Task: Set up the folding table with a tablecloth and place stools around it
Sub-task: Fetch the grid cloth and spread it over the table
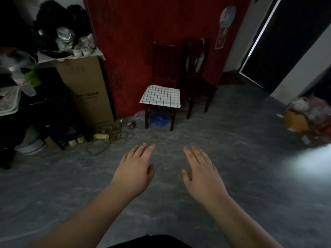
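Left hand [133, 169]: grip open, fingers straight, palm down above the floor, holding nothing.
Right hand [202, 171]: the same, just beside the left.
Cloth [160, 96]: white, dark grid, folded square on the near chair's seat.
Chairs [196, 77]: dark wood, slatted backs, against the red wall.
Floor [232, 140]: grey, mottled, marble-like.
Box [86, 88]: tall brown cardboard, left.
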Motion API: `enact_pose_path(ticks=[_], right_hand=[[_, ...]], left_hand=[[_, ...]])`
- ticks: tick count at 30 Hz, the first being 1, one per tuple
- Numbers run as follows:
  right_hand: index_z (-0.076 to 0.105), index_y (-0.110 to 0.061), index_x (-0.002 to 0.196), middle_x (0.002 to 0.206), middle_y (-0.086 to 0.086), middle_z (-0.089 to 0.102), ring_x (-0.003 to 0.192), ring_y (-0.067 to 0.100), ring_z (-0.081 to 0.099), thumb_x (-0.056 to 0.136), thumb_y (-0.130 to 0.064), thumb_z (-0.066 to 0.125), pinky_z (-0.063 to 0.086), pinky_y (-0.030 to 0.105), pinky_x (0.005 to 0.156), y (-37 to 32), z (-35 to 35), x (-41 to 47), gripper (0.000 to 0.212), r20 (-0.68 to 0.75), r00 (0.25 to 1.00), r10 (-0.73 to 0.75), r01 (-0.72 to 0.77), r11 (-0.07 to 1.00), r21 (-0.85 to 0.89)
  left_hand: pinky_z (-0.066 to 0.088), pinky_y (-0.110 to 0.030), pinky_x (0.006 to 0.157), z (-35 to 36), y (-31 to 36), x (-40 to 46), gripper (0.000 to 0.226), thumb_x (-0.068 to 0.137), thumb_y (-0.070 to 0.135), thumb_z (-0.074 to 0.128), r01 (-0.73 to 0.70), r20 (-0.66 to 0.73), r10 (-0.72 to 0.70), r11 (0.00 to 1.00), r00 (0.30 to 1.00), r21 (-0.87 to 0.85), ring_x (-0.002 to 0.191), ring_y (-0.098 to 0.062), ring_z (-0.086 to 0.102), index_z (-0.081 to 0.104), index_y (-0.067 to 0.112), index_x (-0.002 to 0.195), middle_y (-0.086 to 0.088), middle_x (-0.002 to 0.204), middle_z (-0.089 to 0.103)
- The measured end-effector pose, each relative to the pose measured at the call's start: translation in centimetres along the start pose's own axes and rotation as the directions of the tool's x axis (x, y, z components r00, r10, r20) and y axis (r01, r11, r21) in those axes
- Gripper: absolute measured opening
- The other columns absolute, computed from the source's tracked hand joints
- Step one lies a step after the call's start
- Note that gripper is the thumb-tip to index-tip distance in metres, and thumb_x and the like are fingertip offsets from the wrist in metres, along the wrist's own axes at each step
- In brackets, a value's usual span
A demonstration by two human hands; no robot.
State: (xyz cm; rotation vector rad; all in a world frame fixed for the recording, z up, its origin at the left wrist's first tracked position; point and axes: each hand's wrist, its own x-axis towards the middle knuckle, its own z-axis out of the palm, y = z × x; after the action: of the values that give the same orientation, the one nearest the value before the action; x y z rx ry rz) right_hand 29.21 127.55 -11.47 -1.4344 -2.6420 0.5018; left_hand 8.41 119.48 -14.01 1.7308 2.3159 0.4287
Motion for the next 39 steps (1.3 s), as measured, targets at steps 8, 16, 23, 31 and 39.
enact_pose_path(ticks=[8,16,23,31,39], right_hand=[[0.003,-0.035,0.156,0.165,-0.006,0.006,0.152,0.015,0.0,0.099,-0.042,0.043,0.017,0.038,0.12,5.6,-2.2,15.9,0.07,-0.038,0.998,0.054,-0.052,0.998,0.035],[0.006,-0.032,0.157,0.166,-0.003,0.006,0.152,0.019,-0.001,0.097,-0.038,0.045,0.018,0.041,0.119,13.8,-2.3,37.8,0.071,0.02,0.997,-0.069,0.07,0.996,-0.047],[0.004,-0.03,0.157,0.166,0.0,0.004,0.152,0.024,-0.004,0.097,-0.043,0.04,0.011,0.05,0.122,17.0,-1.8,55.8,0.071,0.143,0.972,-0.185,0.206,0.967,-0.147],[0.009,-0.025,0.157,0.166,0.006,0.008,0.152,0.028,0.0,0.097,-0.04,0.042,0.013,0.053,0.121,16.2,3.7,72.9,0.07,0.266,0.938,-0.223,0.28,0.939,-0.2],[0.007,-0.028,0.155,0.165,0.005,0.007,0.152,0.028,0.002,0.096,-0.035,0.048,0.016,0.054,0.12,17.0,12.6,87.8,0.072,0.378,0.904,-0.2,0.283,0.943,-0.178]], left_hand=[[0.022,-0.045,0.12,-0.1,0.6,18.9,0.067,0.094,0.034,0.046,-0.007,-0.011,0.007,1.0,1.0,0.02,0.15,-0.024,0.015,0.016,0.031,0.154,-0.002,0.163,0.02],[0.023,-0.047,0.119,4.3,-1.2,39.2,0.066,0.095,0.038,0.046,0.056,-0.02,-0.054,0.99,0.998,0.129,0.149,-0.026,0.02,0.018,0.029,0.154,-0.002,0.162,0.024],[0.022,-0.05,0.119,6.2,-4.0,52.7,0.068,0.095,0.042,0.043,0.178,0.0,-0.18,0.974,0.984,0.141,0.15,-0.028,0.016,0.016,0.029,0.155,-0.007,0.162,0.023],[0.023,-0.057,0.116,10.5,-11.5,67.5,0.067,0.091,0.036,0.05,0.152,0.137,-0.183,0.966,0.974,0.207,0.147,-0.036,0.023,0.027,0.019,0.151,-0.012,0.159,0.03],[0.025,-0.061,0.114,17.9,-22.1,82.0,0.071,0.086,0.034,0.057,-0.067,0.275,0.002,0.972,0.961,0.226,0.144,-0.038,0.03,0.033,0.019,0.152,-0.016,0.156,0.035]])
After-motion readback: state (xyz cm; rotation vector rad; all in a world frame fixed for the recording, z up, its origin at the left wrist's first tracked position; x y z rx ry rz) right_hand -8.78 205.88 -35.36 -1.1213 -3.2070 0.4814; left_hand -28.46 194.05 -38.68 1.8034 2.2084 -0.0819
